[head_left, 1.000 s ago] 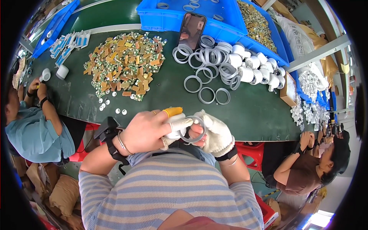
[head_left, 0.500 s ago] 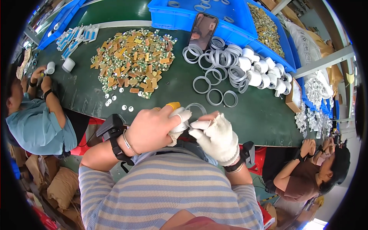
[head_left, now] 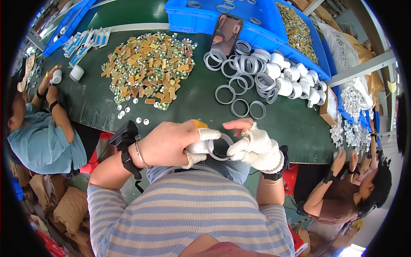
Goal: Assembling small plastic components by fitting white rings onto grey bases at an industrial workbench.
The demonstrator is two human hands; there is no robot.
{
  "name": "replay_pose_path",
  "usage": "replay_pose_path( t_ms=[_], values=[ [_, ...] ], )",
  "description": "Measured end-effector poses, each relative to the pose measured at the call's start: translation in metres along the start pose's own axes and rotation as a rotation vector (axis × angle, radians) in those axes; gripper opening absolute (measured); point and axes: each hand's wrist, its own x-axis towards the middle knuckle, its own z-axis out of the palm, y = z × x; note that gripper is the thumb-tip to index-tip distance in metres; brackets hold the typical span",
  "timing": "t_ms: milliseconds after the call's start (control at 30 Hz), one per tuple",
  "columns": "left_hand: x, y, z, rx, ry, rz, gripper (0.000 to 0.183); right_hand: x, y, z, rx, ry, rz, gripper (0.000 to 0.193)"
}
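Note:
My left hand point(head_left: 169, 143), with orange and white coverings on some fingers, is closed around a white cylindrical housing point(head_left: 197, 147) lying sideways. A grey ring point(head_left: 212, 156) stands upright at the housing's right end; whether it is seated there I cannot tell. My right hand point(head_left: 256, 150), in a white knit glove with a bare finger showing, pinches the ring's right side. One bare finger of it points left above the ring. Both hands are over the table's near edge, close to my lap.
Circuit boards point(head_left: 150, 66) lie heaped on the green table point(head_left: 205, 96). Small white discs point(head_left: 138, 120) sit before them. Loose grey rings point(head_left: 239, 108) and white housings point(head_left: 284, 87) are piled right, below blue bins point(head_left: 188, 19) and a phone point(head_left: 226, 34). Co-workers point(head_left: 47, 141) sit at both sides.
The ring has come down and toward me, now upright at the housing's end. My right hand has shifted right, its bare finger lifted. The housing now shows more clearly.

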Motion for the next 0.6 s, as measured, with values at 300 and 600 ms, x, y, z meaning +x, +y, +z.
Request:
replay_pose_path(
  t_ms=[300, 600],
  values=[
    [-0.001, -0.003, 0.017, 0.472, 0.169, -0.054, 0.066, 0.002, -0.019, 0.023, -0.472, 0.232, 0.099, 0.040],
    [-0.003, -0.026, 0.045, -1.235, 0.339, -0.291, 0.082, 0.001, -0.034, 0.026, 0.215, 0.241, 0.269, 0.021]
  ],
)
